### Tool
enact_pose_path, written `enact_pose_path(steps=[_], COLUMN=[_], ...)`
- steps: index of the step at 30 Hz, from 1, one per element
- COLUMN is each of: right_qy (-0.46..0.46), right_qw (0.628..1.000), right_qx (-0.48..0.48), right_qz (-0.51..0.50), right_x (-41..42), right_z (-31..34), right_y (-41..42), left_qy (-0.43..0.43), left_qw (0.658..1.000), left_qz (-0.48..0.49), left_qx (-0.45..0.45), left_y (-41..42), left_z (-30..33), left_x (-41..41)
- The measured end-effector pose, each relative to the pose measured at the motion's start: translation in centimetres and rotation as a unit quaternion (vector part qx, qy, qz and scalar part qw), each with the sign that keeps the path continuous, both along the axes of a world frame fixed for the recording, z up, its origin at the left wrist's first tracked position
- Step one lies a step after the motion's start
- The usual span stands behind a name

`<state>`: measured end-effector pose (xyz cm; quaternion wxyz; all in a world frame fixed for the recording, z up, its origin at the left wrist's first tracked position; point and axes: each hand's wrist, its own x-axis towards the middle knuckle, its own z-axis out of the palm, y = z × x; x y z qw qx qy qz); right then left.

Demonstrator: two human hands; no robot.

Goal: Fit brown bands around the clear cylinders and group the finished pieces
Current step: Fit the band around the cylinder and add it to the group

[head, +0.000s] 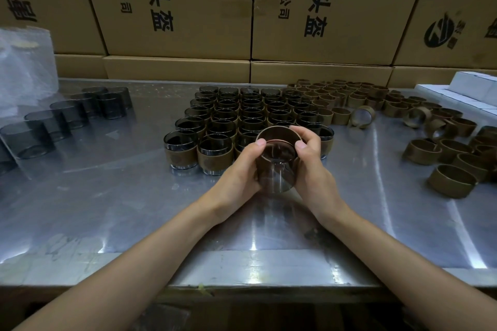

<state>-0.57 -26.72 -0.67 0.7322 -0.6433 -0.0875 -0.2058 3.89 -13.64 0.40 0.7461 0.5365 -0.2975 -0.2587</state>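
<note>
Gripping one cylinder (274, 169) between them just above the table (107, 196), the left hand (239, 169) and right hand (312, 166) curl around its sides, thumbs pressing on a band (277, 133) that sits at its far end, seemingly only partly on. The likeliest fault from here, I judge, is the band going on crooked: uneven thumb pressure would cock one edge and jam it, or crease the brown material. Smooth walls could also let the piece slip if the hold loosens mid-push. Directly at 12 o'clock, touching the fingers, stands the finished group (242, 118), packed in tight rows; a careless set-down there could knock the front row over, so the new piece needs an open spot at the group's near edge. Loose bands (376, 99) lie scattered from 1 to 3 o'clock, several near the right wrist's path. Bare cylinders (67, 115) line up at 10 o'clock beside a plastic bag (24, 67). Cartons (295, 8) wall off the far side, and white boxes (470, 88) sit at 2 o'clock.
</note>
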Motion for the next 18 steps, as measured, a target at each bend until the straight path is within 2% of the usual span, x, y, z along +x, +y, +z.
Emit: enact_pose_path(steps=[11, 18], right_qy=[-0.011, 0.073], right_qw=[1.000, 0.996], right_qx=[0.018, 0.041], right_qz=[-0.004, 0.029], right_x=[-0.4, -0.6], right_z=[0.4, 1.2], right_y=[0.0, -0.3], left_qy=[0.038, 0.041], left_qw=[0.998, 0.997], left_qz=[0.053, 0.066], left_qx=[-0.010, -0.029], left_y=[0.3, 0.3], left_z=[0.4, 0.6], left_x=[0.3, 0.5])
